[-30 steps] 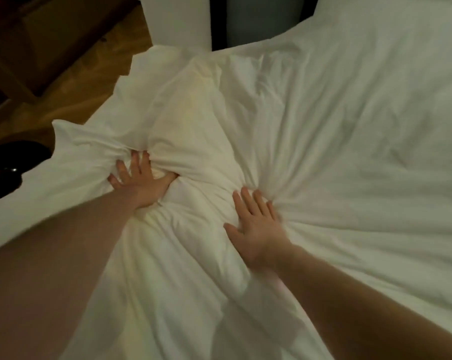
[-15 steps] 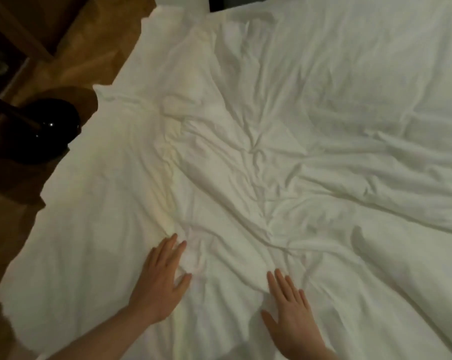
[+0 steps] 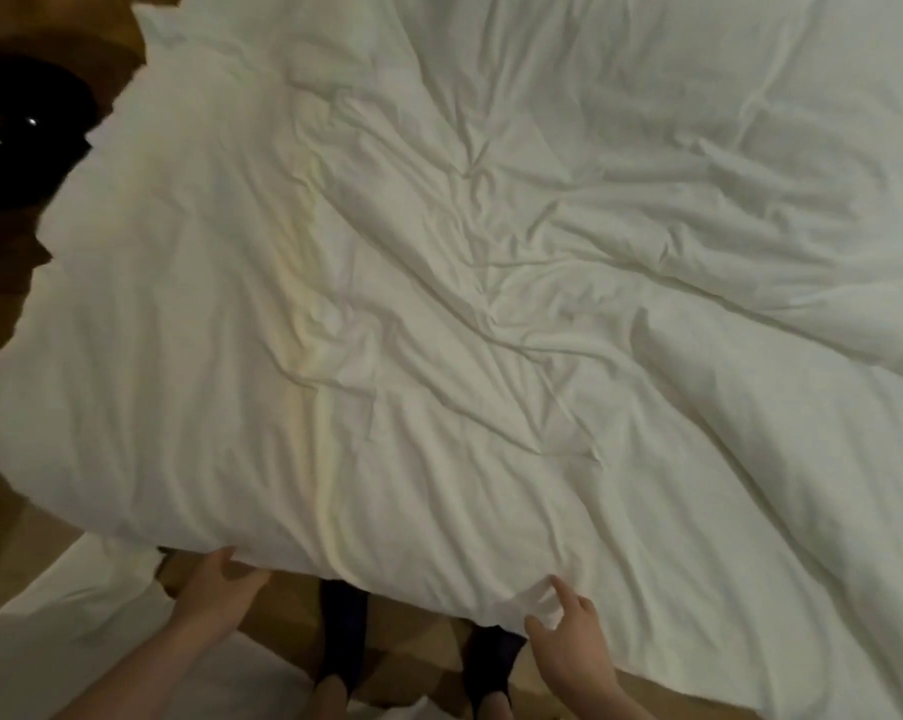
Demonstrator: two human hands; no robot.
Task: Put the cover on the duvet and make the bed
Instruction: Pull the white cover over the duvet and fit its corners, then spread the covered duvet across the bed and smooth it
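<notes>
A white, wrinkled duvet (image 3: 491,304) in its cover lies spread over the bed and fills most of the head view. Its near edge (image 3: 387,579) hangs just in front of me. My left hand (image 3: 221,589) is at that edge on the left, with its fingers curled under the fabric. My right hand (image 3: 569,636) is at the edge further right, pinching a small fold between thumb and forefinger. Both forearms reach in from the bottom of the view.
A glossy black round object (image 3: 18,132) stands on the wooden floor (image 3: 2,511) at the upper left, beside the bed. White cloth (image 3: 75,626) lies on the floor at the lower left. My feet in dark socks (image 3: 343,636) stand below the duvet's edge.
My hands have drawn back from the bunched middle of the duvet to its near edge. The gathered fabric now lies spread out, and the view has tilted down.
</notes>
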